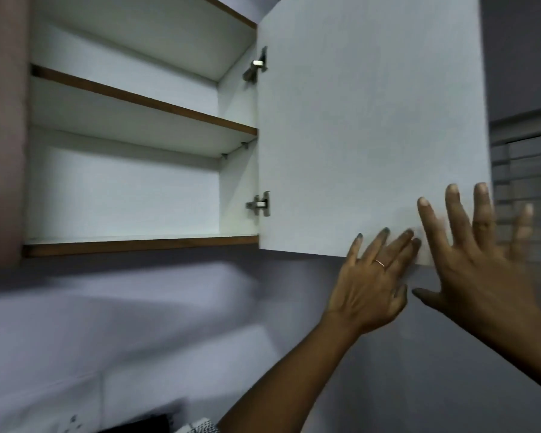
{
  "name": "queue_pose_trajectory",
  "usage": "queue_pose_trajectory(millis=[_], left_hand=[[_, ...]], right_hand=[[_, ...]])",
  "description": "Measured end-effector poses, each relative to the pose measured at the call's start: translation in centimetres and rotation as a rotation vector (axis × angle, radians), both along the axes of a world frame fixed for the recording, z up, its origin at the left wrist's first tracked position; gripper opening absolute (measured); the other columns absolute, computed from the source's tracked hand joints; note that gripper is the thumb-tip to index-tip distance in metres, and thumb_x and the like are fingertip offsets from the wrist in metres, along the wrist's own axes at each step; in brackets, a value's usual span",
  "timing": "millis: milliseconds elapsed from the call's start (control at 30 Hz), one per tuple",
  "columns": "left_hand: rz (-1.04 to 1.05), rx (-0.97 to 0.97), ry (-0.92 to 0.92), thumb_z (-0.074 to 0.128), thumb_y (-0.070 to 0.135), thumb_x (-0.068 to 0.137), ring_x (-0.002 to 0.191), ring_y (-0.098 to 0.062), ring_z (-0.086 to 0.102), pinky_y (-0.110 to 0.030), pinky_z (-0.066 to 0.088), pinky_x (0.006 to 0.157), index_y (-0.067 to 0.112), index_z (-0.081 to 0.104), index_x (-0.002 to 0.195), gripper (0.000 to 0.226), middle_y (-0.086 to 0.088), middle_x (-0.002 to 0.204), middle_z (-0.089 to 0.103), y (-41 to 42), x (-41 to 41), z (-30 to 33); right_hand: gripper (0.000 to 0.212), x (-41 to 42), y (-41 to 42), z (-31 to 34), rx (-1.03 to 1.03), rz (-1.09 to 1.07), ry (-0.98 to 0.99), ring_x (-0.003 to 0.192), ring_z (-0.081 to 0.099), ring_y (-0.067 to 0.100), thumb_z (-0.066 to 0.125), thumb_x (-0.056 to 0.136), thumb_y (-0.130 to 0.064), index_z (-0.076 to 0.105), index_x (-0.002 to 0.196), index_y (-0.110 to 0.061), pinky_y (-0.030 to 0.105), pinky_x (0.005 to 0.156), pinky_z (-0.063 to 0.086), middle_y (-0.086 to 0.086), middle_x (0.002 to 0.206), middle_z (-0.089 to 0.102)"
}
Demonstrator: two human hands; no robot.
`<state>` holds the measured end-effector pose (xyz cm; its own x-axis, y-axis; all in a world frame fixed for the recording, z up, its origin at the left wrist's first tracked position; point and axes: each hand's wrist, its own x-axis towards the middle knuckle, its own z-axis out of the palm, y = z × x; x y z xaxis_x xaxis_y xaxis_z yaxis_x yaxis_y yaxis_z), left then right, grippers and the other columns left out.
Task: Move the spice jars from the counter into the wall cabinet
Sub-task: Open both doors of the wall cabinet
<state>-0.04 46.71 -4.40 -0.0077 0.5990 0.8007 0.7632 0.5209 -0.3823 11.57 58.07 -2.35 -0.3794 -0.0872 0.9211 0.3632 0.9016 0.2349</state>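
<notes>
— What can't you make out?
— My right hand (481, 267) is smeared with blur. The cabinet door (372, 126) runs off the top edge.
— And below?
— A dark patterned thing (197, 428), cropped, unidentifiable.

Wall cabinet (122, 189) stands open; its door (372, 126) is swung out to the right, hinged on that side. Both visible shelf bays are unobstructed from the front. The middle shelf (144, 100) divides the opening. Two hinges (258, 204) protrude slightly at the right wall. A closed neighbouring door (0, 135) bounds the left edge.
</notes>
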Motion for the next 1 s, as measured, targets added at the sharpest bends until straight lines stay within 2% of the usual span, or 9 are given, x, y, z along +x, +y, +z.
queue_pose_trajectory(millis=[100, 200, 333, 467, 567, 667, 800, 900, 1000], left_hand=[[0.132, 0.043, 0.122, 0.059, 0.034, 0.084, 0.137, -0.025, 0.038, -0.049, 0.028, 0.113, 0.019, 0.040, 0.138, 0.059, -0.003, 0.147, 0.042, -6.7, -2.1, 0.1], [0.294, 0.135, 0.155, 0.061, 0.027, 0.080, 0.136, -0.024, 0.038, -0.048, 0.027, 0.112, 0.022, 0.047, 0.131, 0.054, -0.001, 0.145, 0.045, -14.2, -3.5, 0.3], [0.614, 0.277, 0.233, 0.061, 0.018, 0.075, 0.140, -0.026, 0.034, -0.048, 0.020, 0.114, 0.022, 0.049, 0.133, 0.059, -0.001, 0.149, 0.042, -26.8, -3.5, 1.1], [0.946, 0.374, 0.229, 0.067, 0.024, 0.072, 0.141, -0.030, 0.032, -0.053, 0.020, 0.112, 0.024, 0.046, 0.138, 0.069, -0.003, 0.152, 0.035, -37.1, -2.0, 2.4], [1.117, 0.357, 0.190, 0.070, 0.040, 0.071, 0.140, -0.034, 0.031, -0.061, 0.021, 0.109, 0.027, 0.041, 0.142, 0.077, -0.005, 0.153, 0.032, -42.2, -1.2, 3.3], [1.157, 0.390, 0.105, 0.061, 0.049, 0.077, 0.145, -0.035, 0.015, -0.066, 0.008, 0.110, 0.033, 0.031, 0.145, 0.076, -0.004, 0.158, 0.018, -45.2, -1.2, 4.2], [1.161, 0.427, 0.007, 0.051, 0.063, 0.077, 0.147, -0.036, -0.003, -0.070, 0.002, 0.107, 0.036, 0.013, 0.149, 0.086, -0.004, 0.161, 0.000, -46.0, -2.0, 4.6], [1.170, 0.494, -0.086, 0.044, 0.066, 0.078, 0.145, -0.034, -0.016, -0.071, 0.000, 0.106, 0.036, -0.005, 0.149, 0.091, -0.003, 0.159, -0.016, -46.1, -2.9, 4.7], [1.200, 0.522, -0.111, 0.045, 0.063, 0.082, 0.142, -0.036, -0.024, -0.072, -0.003, 0.104, 0.034, -0.017, 0.146, 0.094, -0.004, 0.157, -0.023, -45.7, -3.3, 4.5]], right_hand=[[0.084, -1.2, -6.3, 0.1, -0.057, 0.354, 0.049, 0.142, 0.014, 0.036, 0.060, 0.070, -0.053, 0.035, 0.141, -0.016, 0.065, 0.104, 0.019, 0.014, 0.149, 0.031], [0.060, -2.6, -12.3, 0.4, -0.139, 0.761, 0.095, 0.133, 0.029, 0.026, 0.051, 0.076, -0.046, 0.043, 0.130, -0.020, 0.049, 0.097, 0.031, 0.007, 0.138, 0.043], [0.056, -6.3, -21.9, 1.4, -0.262, 1.193, -0.014, 0.128, 0.033, 0.017, 0.052, 0.081, -0.038, 0.040, 0.133, -0.021, 0.034, 0.099, 0.026, 0.003, 0.138, 0.041], [0.059, -10.2, -32.1, 2.9, -0.423, 1.492, -0.197, 0.134, 0.031, 0.017, 0.056, 0.090, -0.030, 0.029, 0.141, -0.021, 0.045, 0.110, 0.030, 0.000, 0.146, 0.030], [0.063, -12.5, -38.6, 3.9, -0.530, 1.629, -0.354, 0.137, 0.028, 0.016, 0.052, 0.093, -0.030, 0.018, 0.146, -0.025, 0.048, 0.111, 0.028, -0.003, 0.152, 0.020], [0.067, -14.3, -43.6, 4.7, -0.686, 1.725, -0.517, 0.142, 0.022, 0.021, 0.047, 0.095, -0.035, 0.006, 0.149, -0.027, 0.046, 0.114, 0.025, 0.000, 0.157, 0.011], [0.073, -15.9, -48.1, 5.6, -0.986, 1.808, -0.736, 0.138, 0.032, 0.025, 0.045, 0.094, -0.045, 0.000, 0.149, -0.029, 0.037, 0.110, 0.032, 0.005, 0.155, 0.023], [0.072, -16.6, -49.9, 5.8, -1.092, 1.811, -0.800, 0.129, 0.045, 0.024, 0.049, 0.090, -0.049, 0.013, 0.149, -0.026, 0.039, 0.108, 0.036, 0.004, 0.148, 0.039], [0.055, -16.7, -50.3, 5.8, -1.154, 1.790, -0.717, 0.113, 0.056, 0.024, 0.053, 0.091, -0.038, 0.035, 0.140, -0.019, 0.040, 0.100, 0.045, 0.006, 0.134, 0.054]])
